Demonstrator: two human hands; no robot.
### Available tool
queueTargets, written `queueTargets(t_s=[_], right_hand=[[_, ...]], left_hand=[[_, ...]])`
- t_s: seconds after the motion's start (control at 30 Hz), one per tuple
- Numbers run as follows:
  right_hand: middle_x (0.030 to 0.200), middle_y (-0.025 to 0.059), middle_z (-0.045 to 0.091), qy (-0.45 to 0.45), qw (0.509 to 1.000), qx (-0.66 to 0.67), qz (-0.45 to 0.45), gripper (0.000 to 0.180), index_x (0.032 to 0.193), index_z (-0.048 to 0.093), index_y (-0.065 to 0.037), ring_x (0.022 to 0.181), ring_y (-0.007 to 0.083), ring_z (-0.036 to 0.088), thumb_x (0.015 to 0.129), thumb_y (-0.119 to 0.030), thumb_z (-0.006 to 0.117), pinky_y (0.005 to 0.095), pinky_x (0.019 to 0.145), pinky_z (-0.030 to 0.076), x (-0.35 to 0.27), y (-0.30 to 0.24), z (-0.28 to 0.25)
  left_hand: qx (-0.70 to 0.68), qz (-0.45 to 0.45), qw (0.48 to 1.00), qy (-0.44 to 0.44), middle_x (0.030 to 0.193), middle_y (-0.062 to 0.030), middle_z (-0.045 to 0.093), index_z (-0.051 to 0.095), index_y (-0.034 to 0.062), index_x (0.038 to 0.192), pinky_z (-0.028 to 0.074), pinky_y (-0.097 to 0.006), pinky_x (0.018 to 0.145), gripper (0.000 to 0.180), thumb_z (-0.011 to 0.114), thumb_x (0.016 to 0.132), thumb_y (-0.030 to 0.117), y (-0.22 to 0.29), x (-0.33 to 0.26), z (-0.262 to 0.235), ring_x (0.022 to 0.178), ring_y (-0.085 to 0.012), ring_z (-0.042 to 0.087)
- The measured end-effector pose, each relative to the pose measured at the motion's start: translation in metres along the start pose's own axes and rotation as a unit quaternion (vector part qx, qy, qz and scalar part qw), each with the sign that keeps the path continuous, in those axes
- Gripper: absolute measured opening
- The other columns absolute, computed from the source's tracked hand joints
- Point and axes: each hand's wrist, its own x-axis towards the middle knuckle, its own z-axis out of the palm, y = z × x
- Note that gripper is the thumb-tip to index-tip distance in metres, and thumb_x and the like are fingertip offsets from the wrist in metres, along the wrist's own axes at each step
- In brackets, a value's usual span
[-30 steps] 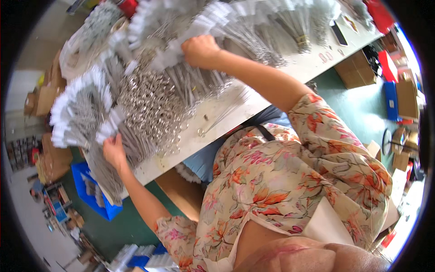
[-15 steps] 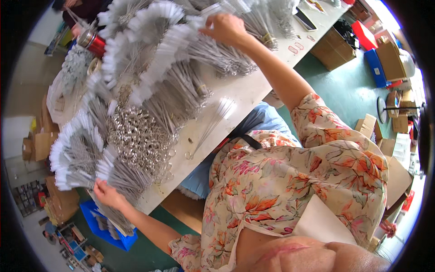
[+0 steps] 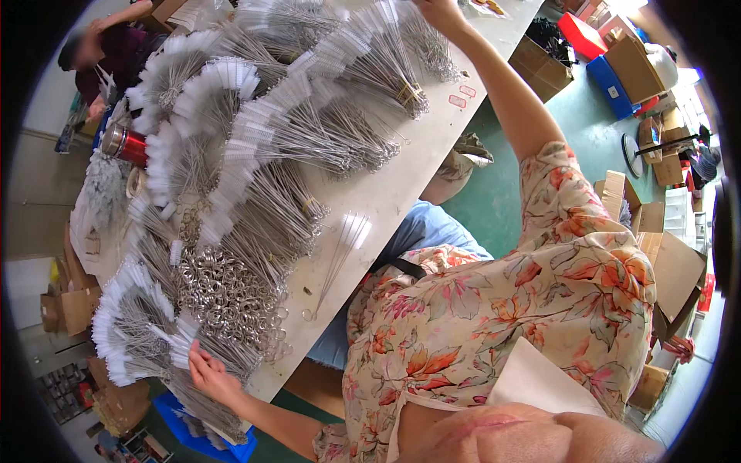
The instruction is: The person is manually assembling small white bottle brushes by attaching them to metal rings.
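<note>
Bundles of thin wire brushes [image 3: 255, 201] with white bristle tips lie fanned over the white table [image 3: 401, 177], beside a heap of metal rings [image 3: 231, 297]. The left hand [image 3: 208, 374], fingers spread loosely, rests on a bundle at the near table edge. The right hand [image 3: 436, 9] reaches to the far bundles; its grip is cut off at the frame's edge.

Shiny wire brushes [image 3: 255, 224] with white bristles, matt pale tabletop [image 3: 401, 185].

- A red metal flask [image 3: 123, 144] stands far left on the table.
- Cardboard boxes [image 3: 670, 270] sit right on the green floor.
- A blue crate [image 3: 197, 440] lies near left.
</note>
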Motion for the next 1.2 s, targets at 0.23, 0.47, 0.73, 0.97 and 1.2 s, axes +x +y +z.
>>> queueTargets(t_s=[0.23,0.47,0.73,0.97,1.2], right_hand=[[0.077,0.0171,0.065,-0.149,0.945,-0.229,0.183,0.031,0.074,0.069,-0.008,0.071,0.0293,0.062,0.062,-0.036,0.067,0.0403,0.067,0.050,-0.007,0.004,0.013],[0.068,0.0135,0.061,0.069,0.990,-0.095,0.077,0.025,0.074,0.064,-0.002,0.065,0.0249,0.059,0.083,-0.024,0.055,0.0361,0.060,0.045,0.051,-0.097,-0.021],[0.102,0.0107,0.053,-0.337,0.690,0.634,0.089,0.023,0.098,0.053,0.001,0.101,0.0196,0.053,0.095,-0.018,0.041,0.0360,0.084,0.049,-0.071,-0.338,0.051],[0.120,0.0113,0.048,-0.294,0.714,0.636,0.007,0.031,0.112,0.058,-0.007,0.116,0.0179,0.042,0.088,-0.027,0.057,0.0325,0.094,0.037,-0.138,-0.405,0.056],[0.092,0.0053,0.062,-0.402,0.441,0.687,0.415,0.026,0.102,0.060,-0.003,0.083,0.0124,0.058,0.094,-0.024,0.045,0.0267,0.080,0.049,-0.177,-0.390,0.079]], left_hand=[[-0.126,-0.092,0.987,-0.028,0.071,0.0027,0.043,0.056,-0.0031,0.108,0.022,-0.015,0.042,0.030,0.050,0.093,0.023,-0.023,-0.018,0.006,0.051,-0.0015,0.028],[-0.186,-0.051,0.981,-0.035,0.070,0.0028,0.043,0.058,-0.0011,0.105,0.024,-0.017,0.042,0.027,0.049,0.092,0.021,-0.020,-0.027,0.023,0.054,-0.0034,0.033],[-0.102,0.172,0.957,-0.210,0.065,-0.0005,0.049,0.054,-0.0035,0.111,0.034,-0.018,0.043,0.023,0.047,0.090,0.004,0.061,-0.073,0.128,0.048,-0.0043,0.043],[-0.038,0.447,0.893,-0.026,0.086,-0.0135,0.055,0.055,0.0000,0.088,0.046,-0.031,0.062,0.005,0.054,0.084,-0.001,0.052,-0.053,0.151,0.075,-0.0260,0.060],[0.046,0.513,0.855,-0.066,0.101,-0.0120,0.053,0.061,0.0033,0.093,0.047,-0.028,0.074,0.023,0.068,0.072,-0.003,0.015,-0.085,0.157,0.097,-0.0224,0.053]])
